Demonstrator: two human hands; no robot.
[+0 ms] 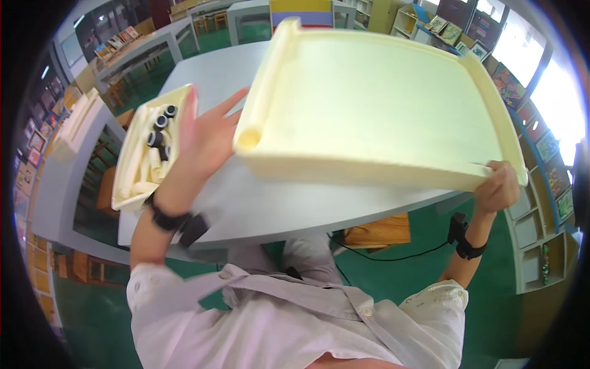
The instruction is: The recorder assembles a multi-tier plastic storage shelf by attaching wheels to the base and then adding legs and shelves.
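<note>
We have a big cream panel [369, 104] above the tabletop [270, 206], tilted, its right end reaching past the near edge. Our right hand [496, 187] holds its near right corner, the grip closed around the rim. Our left hand [209, 141] is blurred beside the panel's left edge, grip wide and fingers spread, holding nothing; we cannot tell whether the fingertips touch.

As far as we can judge, the work stands at an early point: the panel is up off the surface, but we see nothing fitted into the round hole [250, 139] at its near left corner, and the loose parts sit apart from it.

Those parts lie in a cream bin [130, 202] at our left, on the tabletop: pale tubes [130, 167] along one side and black round pieces [161, 123] down the middle. The panel itself carries nothing within its raised rims.
</note>
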